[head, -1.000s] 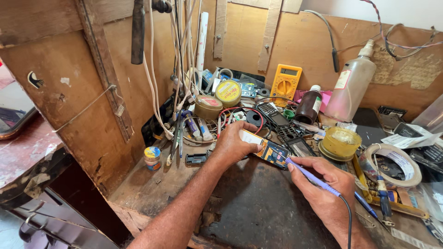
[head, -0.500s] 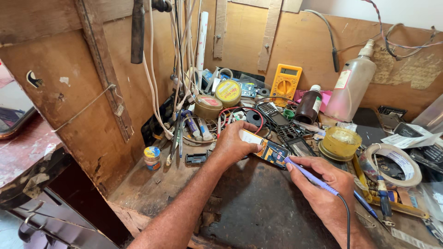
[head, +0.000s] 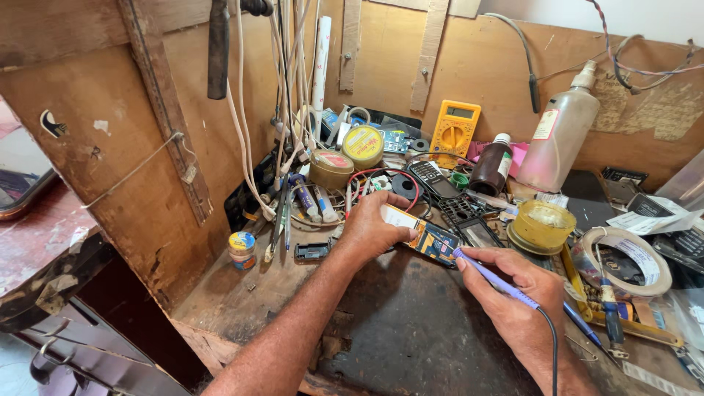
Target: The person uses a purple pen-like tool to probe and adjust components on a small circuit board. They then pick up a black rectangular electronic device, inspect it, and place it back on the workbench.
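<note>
Nothing has visibly moved: both hands and the bench items lie as before.

Bright, even daylight fills the scene; shadows are soft and short. The picture is sharp, with wide-angle bending at the edges and no glare.

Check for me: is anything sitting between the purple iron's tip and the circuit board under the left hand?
Nothing visible does. The soldering iron in the right hand has its tip right at the edge of the circuit board, which the left hand pins down.

Plywood wall (head: 484,66) (daylit), cluttered workbench (head: 411,330)
</note>
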Motion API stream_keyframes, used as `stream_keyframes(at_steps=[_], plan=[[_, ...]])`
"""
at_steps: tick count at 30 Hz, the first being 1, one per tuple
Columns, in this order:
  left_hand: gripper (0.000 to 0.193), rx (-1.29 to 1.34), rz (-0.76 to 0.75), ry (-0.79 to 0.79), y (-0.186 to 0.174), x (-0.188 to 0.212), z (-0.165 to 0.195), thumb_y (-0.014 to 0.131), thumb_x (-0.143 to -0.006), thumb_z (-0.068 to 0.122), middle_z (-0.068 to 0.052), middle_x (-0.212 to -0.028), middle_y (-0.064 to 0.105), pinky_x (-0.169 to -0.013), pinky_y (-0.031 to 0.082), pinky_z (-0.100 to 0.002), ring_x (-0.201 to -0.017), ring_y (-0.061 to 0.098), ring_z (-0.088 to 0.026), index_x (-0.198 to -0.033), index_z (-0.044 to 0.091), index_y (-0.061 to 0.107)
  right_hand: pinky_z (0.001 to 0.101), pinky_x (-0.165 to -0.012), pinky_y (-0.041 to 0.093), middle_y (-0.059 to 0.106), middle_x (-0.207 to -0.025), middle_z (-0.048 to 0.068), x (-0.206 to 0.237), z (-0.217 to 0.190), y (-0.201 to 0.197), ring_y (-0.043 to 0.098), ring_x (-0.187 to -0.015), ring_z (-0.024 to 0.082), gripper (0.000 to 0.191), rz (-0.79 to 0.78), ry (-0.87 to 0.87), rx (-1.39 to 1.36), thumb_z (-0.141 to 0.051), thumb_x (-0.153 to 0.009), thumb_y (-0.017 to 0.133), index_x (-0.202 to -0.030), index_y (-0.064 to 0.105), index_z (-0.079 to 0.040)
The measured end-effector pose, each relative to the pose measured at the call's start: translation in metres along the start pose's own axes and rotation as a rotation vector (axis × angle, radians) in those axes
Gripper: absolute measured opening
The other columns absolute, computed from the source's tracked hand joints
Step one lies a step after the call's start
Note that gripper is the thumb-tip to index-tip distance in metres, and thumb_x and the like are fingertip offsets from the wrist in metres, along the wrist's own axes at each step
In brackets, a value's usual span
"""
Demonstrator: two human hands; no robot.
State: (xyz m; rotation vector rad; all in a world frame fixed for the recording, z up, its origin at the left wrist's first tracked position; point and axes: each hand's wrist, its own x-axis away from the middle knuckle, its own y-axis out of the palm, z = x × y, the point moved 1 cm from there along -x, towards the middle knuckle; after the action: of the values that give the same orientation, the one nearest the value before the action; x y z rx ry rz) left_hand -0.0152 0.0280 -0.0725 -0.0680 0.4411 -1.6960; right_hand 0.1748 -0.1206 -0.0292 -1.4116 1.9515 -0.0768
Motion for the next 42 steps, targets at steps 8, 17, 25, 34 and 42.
stream_keyframes(at_steps=[8, 17, 25, 34, 42], plan=[[0.054, 0.038, -0.019, 0.025, 0.001, -0.003, -0.005, 0.089, -0.063, 0.013, -0.009, -0.097, 0.079, -0.075, 0.062, -0.031, -0.085, 0.077, -0.015, -0.114, 0.005, 0.071, 0.0207, -0.069, 0.055, 0.079, -0.089, 0.004, 0.001, 0.004, -0.001, 0.068, -0.077, 0.005, 0.023, 0.066, -0.054, 0.01, -0.009, -0.084, 0.079, -0.106, 0.078, -0.001], [0.051, 0.015, 0.04, -0.002, 0.004, -0.001, 0.002, 0.092, -0.063, 0.023, -0.008, -0.092, 0.079, -0.073, 0.062, -0.031, -0.081, 0.076, -0.015, -0.107, 0.006, 0.073, 0.0211, -0.068, 0.054, 0.079, -0.088, 0.004, 0.001, 0.006, 0.0, 0.067, -0.076, 0.005, 0.023, 0.054, -0.04, -0.012, -0.009, -0.083, 0.08, -0.104, 0.08, -0.002], [0.049, -0.023, 0.066, -0.025, 0.004, 0.002, 0.007, 0.092, -0.061, 0.025, -0.007, -0.093, 0.081, -0.076, 0.061, -0.031, -0.082, 0.077, -0.015, -0.105, 0.008, 0.076, 0.0207, -0.068, 0.054, 0.08, -0.089, 0.004, 0.0, 0.004, 0.0, 0.067, -0.077, 0.005, 0.024, 0.026, -0.049, -0.011, -0.007, -0.082, 0.08, -0.106, 0.08, -0.001], [0.049, -0.027, 0.08, -0.009, 0.005, 0.002, 0.006, 0.092, -0.062, 0.023, -0.007, -0.093, 0.08, -0.077, 0.061, -0.031, -0.083, 0.077, -0.014, -0.105, 0.008, 0.075, 0.021, -0.068, 0.055, 0.08, -0.09, 0.004, -0.001, 0.003, 0.0, 0.068, -0.077, 0.005, 0.023, 0.013, -0.088, 0.011, -0.006, -0.083, 0.08, -0.105, 0.079, 0.0], [0.05, -0.032, 0.08, -0.016, 0.004, 0.003, 0.007, 0.092, -0.061, 0.023, -0.006, -0.093, 0.08, -0.077, 0.061, -0.031, -0.083, 0.077, -0.014, -0.105, 0.009, 0.075, 0.021, -0.069, 0.054, 0.08, -0.089, 0.005, 0.0, 0.005, 0.0, 0.067, -0.078, 0.005, 0.023, 0.026, -0.064, -0.019, -0.005, -0.083, 0.079, -0.105, 0.079, 0.0]])
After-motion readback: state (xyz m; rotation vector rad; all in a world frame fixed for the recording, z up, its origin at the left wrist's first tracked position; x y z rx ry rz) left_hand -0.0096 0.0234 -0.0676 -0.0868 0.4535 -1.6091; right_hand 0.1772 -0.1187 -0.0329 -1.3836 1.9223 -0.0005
